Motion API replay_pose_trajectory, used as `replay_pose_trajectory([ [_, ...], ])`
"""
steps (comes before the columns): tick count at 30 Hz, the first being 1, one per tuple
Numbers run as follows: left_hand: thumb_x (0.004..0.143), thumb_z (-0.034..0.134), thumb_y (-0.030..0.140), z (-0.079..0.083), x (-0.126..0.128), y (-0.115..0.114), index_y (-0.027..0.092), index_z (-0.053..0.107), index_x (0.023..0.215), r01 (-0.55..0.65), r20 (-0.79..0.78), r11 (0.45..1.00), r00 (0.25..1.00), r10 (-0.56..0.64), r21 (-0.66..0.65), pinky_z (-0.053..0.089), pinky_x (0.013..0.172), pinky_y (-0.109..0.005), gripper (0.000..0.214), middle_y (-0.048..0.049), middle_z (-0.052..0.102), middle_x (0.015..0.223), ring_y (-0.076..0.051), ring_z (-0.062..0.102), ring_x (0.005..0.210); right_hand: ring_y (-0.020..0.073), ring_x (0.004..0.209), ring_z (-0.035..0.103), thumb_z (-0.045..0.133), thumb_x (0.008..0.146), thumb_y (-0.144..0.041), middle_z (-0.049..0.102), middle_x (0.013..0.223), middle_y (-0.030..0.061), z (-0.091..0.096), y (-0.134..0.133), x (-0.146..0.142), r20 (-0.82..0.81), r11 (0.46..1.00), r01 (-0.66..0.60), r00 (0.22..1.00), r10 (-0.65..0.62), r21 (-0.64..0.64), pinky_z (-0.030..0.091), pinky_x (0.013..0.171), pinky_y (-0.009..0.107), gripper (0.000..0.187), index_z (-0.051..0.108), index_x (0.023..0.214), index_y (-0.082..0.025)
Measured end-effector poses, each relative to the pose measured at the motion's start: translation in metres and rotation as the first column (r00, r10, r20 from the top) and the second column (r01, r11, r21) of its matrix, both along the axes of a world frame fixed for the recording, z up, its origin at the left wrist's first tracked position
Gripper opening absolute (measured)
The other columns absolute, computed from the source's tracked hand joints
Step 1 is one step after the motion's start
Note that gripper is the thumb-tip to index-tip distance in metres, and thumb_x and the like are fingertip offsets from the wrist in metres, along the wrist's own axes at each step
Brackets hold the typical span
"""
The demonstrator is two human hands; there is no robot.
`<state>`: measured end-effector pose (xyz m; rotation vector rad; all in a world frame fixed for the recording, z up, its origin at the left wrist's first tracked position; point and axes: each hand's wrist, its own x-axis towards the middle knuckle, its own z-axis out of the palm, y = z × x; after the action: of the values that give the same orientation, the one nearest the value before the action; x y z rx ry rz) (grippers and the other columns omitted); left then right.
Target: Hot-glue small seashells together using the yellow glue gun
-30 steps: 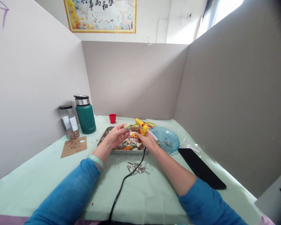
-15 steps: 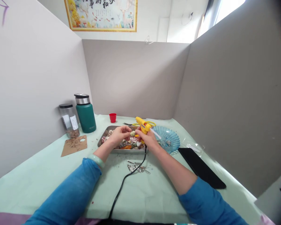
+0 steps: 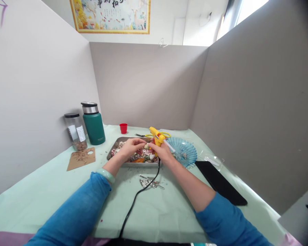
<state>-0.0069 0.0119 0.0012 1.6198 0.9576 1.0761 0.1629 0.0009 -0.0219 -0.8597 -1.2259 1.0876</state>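
Note:
In my right hand [image 3: 164,153] is a yellow hot glue gun [image 3: 157,137], its rear tilted up and a whitish glue stick [image 3: 170,146] sticking out. My left hand [image 3: 132,147] is closed in a pinch, fingertips close to those of the right. A small pale-green lump [image 3: 146,146] shows at the left fingertips; its exact kind is too small to tell. Both hands are over a metal tray [image 3: 141,165] of mixed shell-like pieces. The gun's nozzle is mostly hidden by my fingers.
A black cord [image 3: 136,196] runs toward me past several metal clips [image 3: 151,182]. Right of the tray are a blue glass plate [image 3: 188,150] and a black slab [image 3: 220,182]. Scissors [image 3: 141,135], a red cup [image 3: 123,128], green bottle [image 3: 93,126], jar [image 3: 75,131] and brown card [image 3: 80,160] stand around.
Both hands stay nearly in place. The pale-green lump is now more covered by my fingers, and the glue gun has shifted very slightly.

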Motion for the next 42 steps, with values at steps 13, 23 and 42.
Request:
replay_pose_trajectory([
  [13, 0.065, 0.084, 0.033, 0.000, -0.001, 0.000, 0.011, 0.073, 0.086, 0.014, 0.177, 0.995, 0.984, 0.003, -0.097, 0.053, 0.059, -0.027, 0.032, -0.0027, 0.068, 0.073, -0.010, 0.059, 0.054, 0.0076, 0.049, 0.056, 0.070, 0.074, -0.034, 0.061, 0.068, -0.0042, -0.005, 0.004, 0.000, 0.044, 0.989, 0.142, 0.989, -0.144, 0.034, 0.048, 0.046, 0.019, 0.029, 0.058, 0.095, -0.019],
  [23, 0.062, 0.085, 0.027, -0.002, -0.003, 0.002, 0.012, 0.073, 0.082, 0.057, 0.202, 0.994, 0.979, -0.037, -0.093, 0.055, 0.066, -0.030, 0.028, -0.0036, 0.069, 0.076, -0.013, 0.063, 0.061, 0.0091, 0.048, 0.055, 0.073, 0.071, -0.026, 0.058, 0.060, -0.0056, 0.002, -0.003, -0.001, 0.060, 1.000, -0.006, 0.998, 0.006, 0.002, 0.046, 0.045, 0.020, 0.028, 0.057, 0.093, -0.019],
  [42, 0.069, 0.079, 0.027, 0.000, 0.002, -0.005, 0.014, 0.073, 0.090, 0.071, 0.042, 0.997, 0.997, -0.070, -0.028, 0.055, 0.062, -0.027, 0.026, -0.0039, 0.069, 0.084, -0.013, 0.062, 0.067, 0.0074, 0.047, 0.051, 0.069, 0.066, -0.024, 0.055, 0.058, -0.0079, 0.004, -0.005, 0.002, 0.083, 0.997, -0.081, 0.993, 0.081, -0.003, 0.043, 0.047, 0.019, 0.031, 0.055, 0.093, -0.018],
])
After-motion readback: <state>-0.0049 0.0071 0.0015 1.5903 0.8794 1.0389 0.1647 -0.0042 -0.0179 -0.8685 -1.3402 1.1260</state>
